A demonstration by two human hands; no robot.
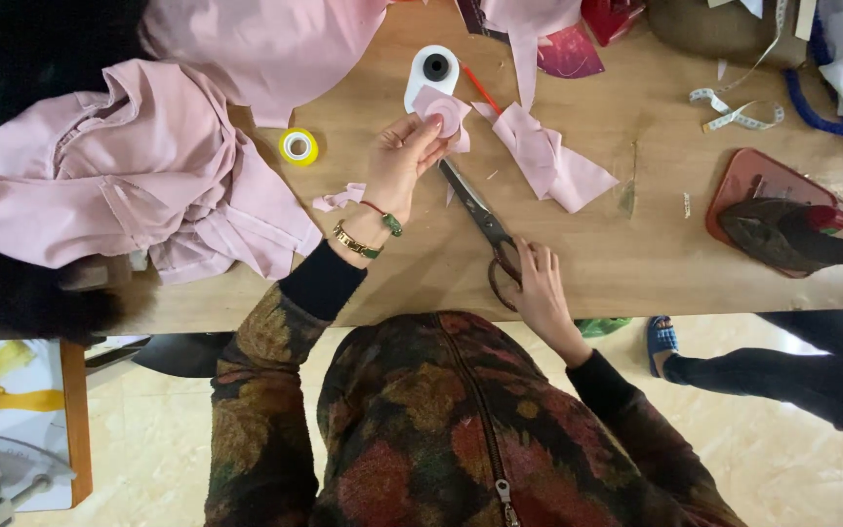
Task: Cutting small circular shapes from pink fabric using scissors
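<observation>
Scissors (485,226) lying low over the wooden table (636,263), near the middle, just in front of the person. Gripped at the dark handles by the right hand (537,288), fingers through the loops; blades nearly together, as far as can be seen. Long axis slanted: handles down by the body, tip pointing up and away, toward the pink piece.

Small pink fabric piece (444,109) pinched by the left hand (404,161), thumb and fingers pressed on it, a round pink shape showing on top. Held just above the tip of the blades, right beside a white thread spool (433,70).

To cut well, probably best: keep the pink piece flat and tight, turn the cloth and not the scissors, take small snips, keep fingertips away from the blades.

Nearby: a yellow tape roll (299,146), a big heap of pink cloth (119,166) on the left, a folded pink scrap (548,161) to the right, a white measuring tape (739,112), a clothes iron (782,229) on a red stand.
</observation>
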